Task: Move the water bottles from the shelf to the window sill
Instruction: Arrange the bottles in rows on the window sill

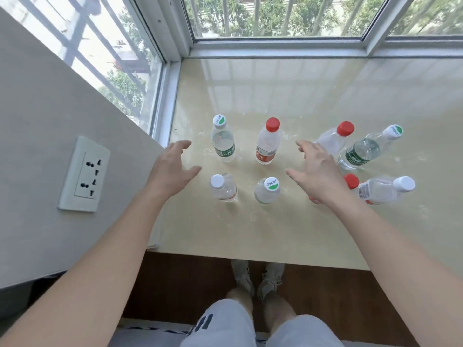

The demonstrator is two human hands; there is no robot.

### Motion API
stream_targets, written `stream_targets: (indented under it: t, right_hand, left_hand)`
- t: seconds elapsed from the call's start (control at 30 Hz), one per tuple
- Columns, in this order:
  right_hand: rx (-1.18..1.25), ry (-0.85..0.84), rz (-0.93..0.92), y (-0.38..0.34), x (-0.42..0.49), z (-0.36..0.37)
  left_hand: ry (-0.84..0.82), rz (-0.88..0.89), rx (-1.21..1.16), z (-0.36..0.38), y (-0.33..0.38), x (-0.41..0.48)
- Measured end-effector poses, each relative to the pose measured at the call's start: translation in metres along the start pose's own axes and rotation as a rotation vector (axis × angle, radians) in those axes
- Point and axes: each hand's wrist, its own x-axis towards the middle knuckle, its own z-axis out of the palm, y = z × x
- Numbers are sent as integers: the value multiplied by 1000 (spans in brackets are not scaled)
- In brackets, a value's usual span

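Observation:
Several clear water bottles stand upright on the beige window sill (275, 234). At the back left is a green-label bottle (223, 140), and next to it a red-capped orange-label bottle (267, 142). In front of them stand a white-capped bottle (223, 188) and a green-and-white-capped bottle (267, 191). More bottles cluster at the right: a red-capped one (334, 139), a green-label one (363, 150), a white-capped one (383, 190) and a red cap (351, 181) partly hidden behind my right hand. My left hand (172, 169) hovers open left of the bottles. My right hand (315, 171) hovers open between the two groups.
Window frames and glass with bars enclose the sill at the back (275, 43) and the left (165, 101). A grey wall with a power socket (85, 175) is at the left. Below the sill's front edge are dark floor and my legs and shoes (258, 279).

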Motion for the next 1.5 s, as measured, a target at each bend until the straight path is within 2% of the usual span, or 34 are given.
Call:
stream_targets:
  t: [0.27, 0.47, 0.57, 0.77, 0.93, 1.27, 1.5]
  right_hand:
    - [219, 50, 138, -26, 76, 29]
    - [199, 194, 209, -45, 95, 51]
    - [222, 208, 193, -40, 101, 56]
    - [345, 76, 97, -28, 103, 43]
    - [343, -7, 20, -21, 101, 39]
    - [310, -104, -73, -16, 110, 44]
    - [353, -19, -41, -21, 109, 53]
  left_hand:
    - [66, -6, -192, 42, 22, 74]
    - [79, -2, -281, 57, 23, 100]
    - [70, 7, -286, 59, 23, 105]
    - [-70, 68, -339, 54, 16, 110]
    - [-178, 94, -353, 48, 8, 117]
    - [-213, 115, -407, 54, -3, 114]
    - [-93, 146, -410, 56, 4, 107]
